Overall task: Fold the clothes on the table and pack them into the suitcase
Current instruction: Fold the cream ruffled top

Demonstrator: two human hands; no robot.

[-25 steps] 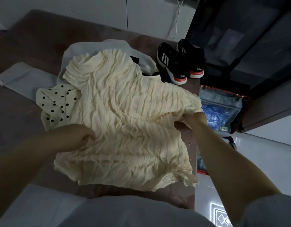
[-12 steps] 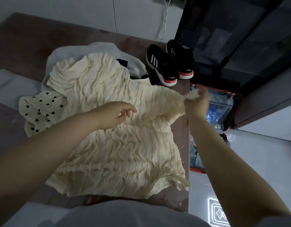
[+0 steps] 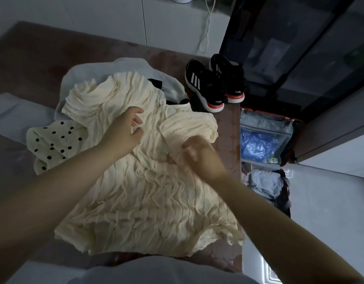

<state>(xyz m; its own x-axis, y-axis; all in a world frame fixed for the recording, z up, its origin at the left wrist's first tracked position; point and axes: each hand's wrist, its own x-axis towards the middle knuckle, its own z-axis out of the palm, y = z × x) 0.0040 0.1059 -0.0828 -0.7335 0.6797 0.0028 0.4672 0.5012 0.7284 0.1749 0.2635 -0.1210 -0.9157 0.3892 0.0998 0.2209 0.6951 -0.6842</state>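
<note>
Both hands on a cream crinkled top (image 3: pixel 148 191) spread on the table (image 3: pixel 33 58).

The left hand (image 3: pixel 123 132) has its fingers (image 3: pixel 137 119) loosely bent and spread, thumb apart, resting on the top's chest and holding nothing. The right hand (image 3: pixel 195 152) is motion-blurred, its fingers curled down into the cloth by the in-turned right sleeve; whether they pinch it cannot be told. The top is thin, soft, ridged in wavy pleats and ragged at the hem. It overlaps a cream polka-dot garment (image 3: pixel 52 144) and a smooth pale grey garment (image 3: pixel 123 65). Black sneakers (image 3: pixel 213 85) stand at the table's far right corner. The suitcase (image 3: pixel 297 140) lies open on the floor to the right, with clothes inside.
</note>
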